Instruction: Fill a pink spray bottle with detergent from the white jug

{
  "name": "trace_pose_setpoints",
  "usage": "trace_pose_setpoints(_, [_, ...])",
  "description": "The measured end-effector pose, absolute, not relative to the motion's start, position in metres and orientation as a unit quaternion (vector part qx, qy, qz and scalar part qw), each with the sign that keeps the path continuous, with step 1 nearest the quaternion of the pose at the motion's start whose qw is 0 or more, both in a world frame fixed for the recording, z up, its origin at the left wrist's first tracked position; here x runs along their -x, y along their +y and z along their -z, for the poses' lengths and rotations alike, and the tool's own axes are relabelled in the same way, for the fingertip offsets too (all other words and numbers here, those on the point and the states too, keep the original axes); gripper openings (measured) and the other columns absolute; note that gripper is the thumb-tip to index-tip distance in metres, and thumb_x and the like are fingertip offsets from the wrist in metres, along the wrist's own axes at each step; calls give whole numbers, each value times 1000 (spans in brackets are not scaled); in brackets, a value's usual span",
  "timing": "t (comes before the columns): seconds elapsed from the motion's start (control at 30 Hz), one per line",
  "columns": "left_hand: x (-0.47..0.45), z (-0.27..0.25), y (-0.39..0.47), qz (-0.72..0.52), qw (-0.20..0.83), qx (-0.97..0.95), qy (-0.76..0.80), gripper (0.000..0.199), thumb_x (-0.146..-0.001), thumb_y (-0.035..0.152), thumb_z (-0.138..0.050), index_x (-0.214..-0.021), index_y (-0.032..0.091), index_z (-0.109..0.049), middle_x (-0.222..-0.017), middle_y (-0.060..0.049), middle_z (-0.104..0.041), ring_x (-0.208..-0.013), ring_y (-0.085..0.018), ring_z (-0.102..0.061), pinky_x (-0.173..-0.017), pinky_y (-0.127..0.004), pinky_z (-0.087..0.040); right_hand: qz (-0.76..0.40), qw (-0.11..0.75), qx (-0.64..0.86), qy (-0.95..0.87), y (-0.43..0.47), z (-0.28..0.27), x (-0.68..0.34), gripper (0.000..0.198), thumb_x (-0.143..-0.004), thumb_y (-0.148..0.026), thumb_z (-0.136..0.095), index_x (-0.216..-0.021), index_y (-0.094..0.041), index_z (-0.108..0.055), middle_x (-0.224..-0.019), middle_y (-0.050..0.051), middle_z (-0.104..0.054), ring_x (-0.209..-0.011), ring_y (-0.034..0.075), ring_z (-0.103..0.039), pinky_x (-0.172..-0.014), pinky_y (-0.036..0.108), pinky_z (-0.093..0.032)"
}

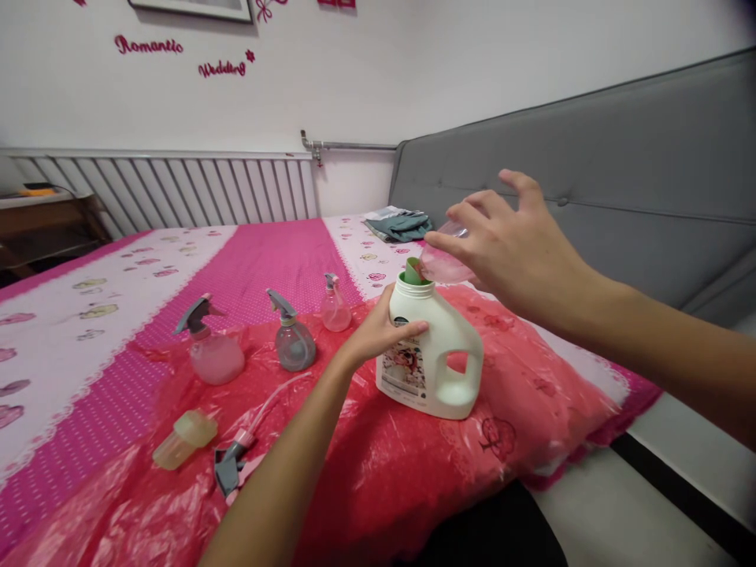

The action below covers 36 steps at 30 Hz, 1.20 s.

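My left hand [383, 327] is wrapped round the neck side of a white detergent jug [452, 339], which stands upright with a green spout [412, 271] in its open mouth. Above the jug, my right hand [502, 232] grips a pink translucent spray bottle body [446, 264], tilted so that its mouth meets the green spout. Whether liquid is flowing cannot be made out. A loose grey and pink spray head [233, 461] with its tube lies left of my left forearm. Beside it lies a pale yellow-green cap [186, 439] on its side.
A pink spray bottle [217, 358], a grey one [295, 346] and a smaller pink one [336, 309] stand on red plastic sheeting [348, 449] over the bed. Folded cloths [398, 225] lie at the back by the grey headboard [591, 165]. A radiator [177, 189] lines the wall.
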<state>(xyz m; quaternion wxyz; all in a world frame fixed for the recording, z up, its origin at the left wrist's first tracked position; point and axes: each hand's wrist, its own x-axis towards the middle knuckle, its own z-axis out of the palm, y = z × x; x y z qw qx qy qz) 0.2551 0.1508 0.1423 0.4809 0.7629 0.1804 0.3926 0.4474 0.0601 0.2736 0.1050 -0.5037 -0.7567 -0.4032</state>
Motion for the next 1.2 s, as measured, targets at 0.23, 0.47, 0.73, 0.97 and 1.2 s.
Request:
trace_pose_setpoints(0.23, [-257,-141,153,-394,481,-761,186,87,-81,49,-84,-152,21,-41,-147,-16,-56,-134,-37,-55,-108,-47,-48,434,-24,502,-747,51,-291,-426,38,-98,-3,-38,-117,-15,-68,-121,11,-63,-130,31,-55,-114,57,-41])
trace_pose_setpoints(0.47, [-255,-141,151,-397,485,-756,191,86,-81,47,-83,-152,22,-41,-139,-15,-59,-127,-36,-58,-103,-48,-50,435,-54,462,-771,57,-305,-413,33,-97,-4,-43,-116,-13,-68,-109,8,-68,-125,29,-60,-115,53,-42])
trace_pose_setpoints(0.73, [-255,-139,153,-399,490,-751,193,82,-81,47,-83,-147,20,-43,-133,-15,-61,-121,-36,-60,-98,-46,-53,479,-94,430,-759,71,-316,-408,36,-95,-4,-37,-108,-17,-68,-103,3,-69,-122,22,-61,-113,48,-44])
trace_pose_setpoints(0.97, [-252,-136,154,-402,492,-747,196,84,-80,47,-84,-146,19,-42,-138,-16,-59,-126,-37,-58,-101,-47,-51,485,-93,370,-787,74,-324,-405,29,-90,-5,-49,-107,-16,-69,-98,6,-70,-114,28,-64,-104,48,-50])
trace_pose_setpoints(1.2, [-251,-135,154,-406,496,-743,193,84,-79,48,-84,-146,19,-42,-140,-17,-58,-128,-37,-57,-102,-47,-50,484,-119,392,-773,73,-324,-399,20,-95,-15,-54,-106,-15,-70,-98,4,-69,-119,27,-62,-106,46,-48])
